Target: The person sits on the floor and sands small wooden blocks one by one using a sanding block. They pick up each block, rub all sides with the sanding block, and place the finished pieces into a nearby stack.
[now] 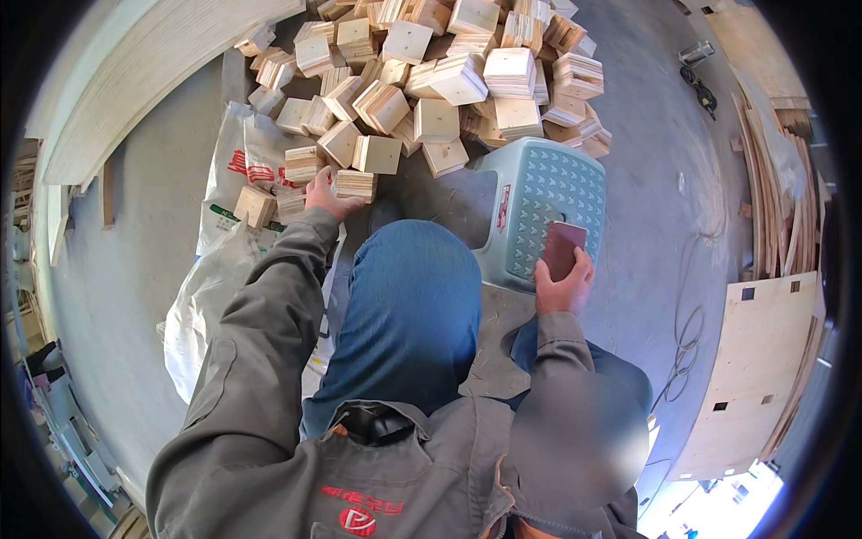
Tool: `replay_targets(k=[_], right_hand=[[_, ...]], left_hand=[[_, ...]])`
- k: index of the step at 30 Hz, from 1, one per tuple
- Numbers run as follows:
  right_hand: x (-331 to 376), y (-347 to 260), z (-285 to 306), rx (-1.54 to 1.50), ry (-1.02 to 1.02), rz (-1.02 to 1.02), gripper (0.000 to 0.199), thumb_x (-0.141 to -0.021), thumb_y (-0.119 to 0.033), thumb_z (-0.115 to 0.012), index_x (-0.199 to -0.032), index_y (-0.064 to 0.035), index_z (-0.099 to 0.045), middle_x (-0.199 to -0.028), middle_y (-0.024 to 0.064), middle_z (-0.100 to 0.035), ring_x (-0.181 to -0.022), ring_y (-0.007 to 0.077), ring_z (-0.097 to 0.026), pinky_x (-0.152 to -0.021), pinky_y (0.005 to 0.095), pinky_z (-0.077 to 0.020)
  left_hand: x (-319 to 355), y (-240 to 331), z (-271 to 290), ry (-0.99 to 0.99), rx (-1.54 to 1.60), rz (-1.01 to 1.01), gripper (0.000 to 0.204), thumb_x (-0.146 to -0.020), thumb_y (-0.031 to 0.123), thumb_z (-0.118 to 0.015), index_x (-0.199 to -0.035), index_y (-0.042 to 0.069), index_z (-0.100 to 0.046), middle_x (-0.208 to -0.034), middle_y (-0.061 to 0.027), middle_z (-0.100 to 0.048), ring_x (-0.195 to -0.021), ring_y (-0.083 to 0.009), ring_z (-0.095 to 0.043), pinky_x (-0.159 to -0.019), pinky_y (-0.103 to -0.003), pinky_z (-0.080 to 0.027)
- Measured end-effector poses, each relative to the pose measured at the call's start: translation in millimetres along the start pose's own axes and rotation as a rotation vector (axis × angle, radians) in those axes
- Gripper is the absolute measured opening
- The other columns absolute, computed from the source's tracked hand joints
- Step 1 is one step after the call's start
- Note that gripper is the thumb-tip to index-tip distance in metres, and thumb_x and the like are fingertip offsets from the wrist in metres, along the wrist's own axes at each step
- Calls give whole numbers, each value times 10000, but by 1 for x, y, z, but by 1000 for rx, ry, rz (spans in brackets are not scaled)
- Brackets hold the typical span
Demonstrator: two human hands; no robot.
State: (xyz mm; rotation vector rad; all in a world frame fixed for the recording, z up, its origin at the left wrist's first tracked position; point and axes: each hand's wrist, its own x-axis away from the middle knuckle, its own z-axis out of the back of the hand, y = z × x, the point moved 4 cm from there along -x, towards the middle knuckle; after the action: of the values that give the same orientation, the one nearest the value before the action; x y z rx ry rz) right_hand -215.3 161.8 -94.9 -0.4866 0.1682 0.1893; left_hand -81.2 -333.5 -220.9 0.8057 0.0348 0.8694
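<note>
My left hand (329, 198) is closed on a small plywood block (357, 185), its thumb along the near edge and its fingers at the left end. That block is at the near edge of a large heap of similar plywood blocks (436, 120). A flat, reddish-brown rectangular piece (563, 251) is in my right hand (566, 289), pinched between thumb and fingers. From this view I cannot tell just what the piece is. The right hand is over the near right corner of a light blue plastic step stool (558, 189) with a raised pattern on its top.
A white plastic sack (211, 278) lies left of my knee, with a loose block (255, 206) on it. Stacked boards (774, 193) and a plywood panel (759, 359) stand at the right. A cable (690, 341) trails over the grey floor. Pale curved-looking boards (144, 99) are at upper left.
</note>
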Motion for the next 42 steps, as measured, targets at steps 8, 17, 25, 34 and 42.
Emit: replay_targets(k=[8,17,25,34,42], right_hand=[[-1,-10,0,22,6,63,773,-779,-193,-865,-1426,-27,-476,-1462,254,-517,-1373,443,-488,-1155,540,-411],[-1,-11,0,37,23,94,773,-769,-159,-865,-1424,-29,-476,-1447,255,-524,-1341,449,-508,-1132,547,-430],[3,-8,-2,47,35,52,779,-763,-203,-868,-1424,-41,-489,-1432,250,-534,-1341,446,-515,-1127,540,-439],[2,-4,-1,-3,34,5,795,-763,-280,-865,-1437,-62,-503,-1442,239,-547,-1367,424,-507,-1136,546,-432],[1,-18,19,-201,-62,-207,926,-766,-296,-875,-1551,-67,-440,-1464,223,-547,-1394,399,-502,-1159,502,-431]], left_hand=[[-11,12,-31,-10,-275,142,1271,-654,468,-955,-1651,111,-252,-1607,-228,-402,-1490,-406,-396,-1225,-468,-389],[-29,6,-52,-65,-291,236,1190,-681,365,-916,-1640,103,-262,-1563,-248,-437,-1426,-410,-482,-1198,-456,-429],[-1,-5,-16,-72,-240,168,1123,-666,361,-869,-1610,102,-318,-1484,-275,-499,-1369,-427,-526,-1166,-463,-456],[9,-73,53,135,33,-98,1014,-627,365,-967,-1451,-25,-522,-1384,-238,-637,-1236,-319,-645,-1080,-423,-518],[14,35,195,123,646,-185,941,-778,23,-859,-1567,-27,-350,-1241,-214,-637,-971,-278,-715,-766,-391,-634]])
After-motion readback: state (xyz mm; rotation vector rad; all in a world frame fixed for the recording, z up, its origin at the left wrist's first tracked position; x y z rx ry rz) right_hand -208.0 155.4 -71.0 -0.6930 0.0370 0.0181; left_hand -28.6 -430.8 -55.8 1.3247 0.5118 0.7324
